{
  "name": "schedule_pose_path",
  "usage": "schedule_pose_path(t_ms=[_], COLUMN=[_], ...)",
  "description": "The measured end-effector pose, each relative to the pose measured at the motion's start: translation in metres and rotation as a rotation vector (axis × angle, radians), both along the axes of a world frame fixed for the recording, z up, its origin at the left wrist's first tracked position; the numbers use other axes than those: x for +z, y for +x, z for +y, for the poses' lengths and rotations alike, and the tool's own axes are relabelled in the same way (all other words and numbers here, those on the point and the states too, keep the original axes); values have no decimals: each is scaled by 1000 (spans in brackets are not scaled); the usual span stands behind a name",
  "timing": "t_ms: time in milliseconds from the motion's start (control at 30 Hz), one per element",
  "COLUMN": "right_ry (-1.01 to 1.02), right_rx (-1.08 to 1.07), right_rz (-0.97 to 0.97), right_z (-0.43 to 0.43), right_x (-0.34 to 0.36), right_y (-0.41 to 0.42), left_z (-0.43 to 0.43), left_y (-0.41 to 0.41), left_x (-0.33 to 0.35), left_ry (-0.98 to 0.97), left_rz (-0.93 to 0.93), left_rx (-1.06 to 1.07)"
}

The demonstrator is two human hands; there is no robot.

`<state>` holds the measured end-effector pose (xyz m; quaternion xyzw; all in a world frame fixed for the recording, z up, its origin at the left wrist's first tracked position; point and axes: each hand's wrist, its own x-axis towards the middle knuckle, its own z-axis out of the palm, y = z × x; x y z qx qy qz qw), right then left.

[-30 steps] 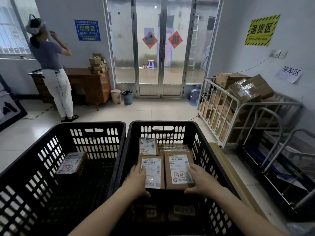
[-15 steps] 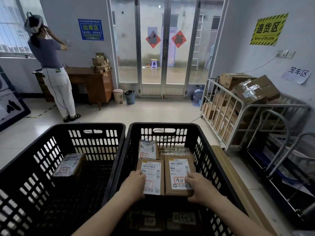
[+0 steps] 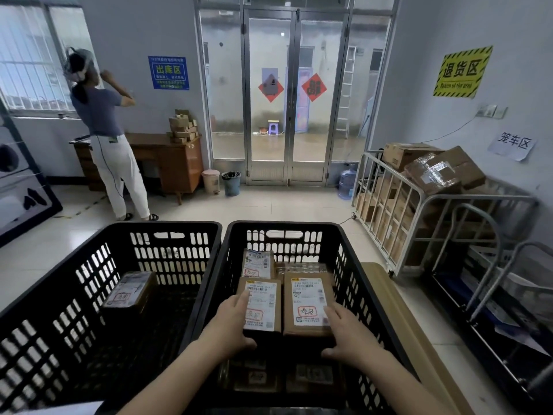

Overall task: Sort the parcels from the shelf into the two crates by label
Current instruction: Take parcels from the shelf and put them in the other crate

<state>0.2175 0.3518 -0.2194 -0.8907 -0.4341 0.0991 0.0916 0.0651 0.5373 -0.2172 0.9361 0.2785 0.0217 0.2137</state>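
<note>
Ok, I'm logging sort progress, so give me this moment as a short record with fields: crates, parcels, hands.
left crate: one parcel inside, label up
right crate: several labelled parcels, stacked in layers
left hand: on the narrow parcel, top layer of the right crate
right hand: on the wider parcel beside it
parcel labels: red handwritten marks, boxed in red
bystander: stands at the desk, back turned
cage cart: cardboard boxes, by the right wall
</note>
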Motion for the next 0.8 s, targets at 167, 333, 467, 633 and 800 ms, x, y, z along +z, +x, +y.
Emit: schedule_pose_path(t_ms=[167, 333, 467, 633, 800], right_ry=[60, 48, 76, 117, 105], right_rx=[-17, -62, -120, -203, -290], right_rz=[50, 78, 59, 14, -54], right_z=[-17, -34, -53, -79, -112], right_x=[12, 27, 38, 59, 73], right_y=[-14, -40, -63, -105, -161], left_z=[-16, -28, -44, -63, -85], left_y=[-21, -34, -41, -59, -89], left_x=[10, 23, 36, 53, 72], left_ry=[-24, -14, 13, 47, 136], left_rz=[-78, -91, -79, -85, -87], left_rx=[-28, -55, -115, -234, -384])
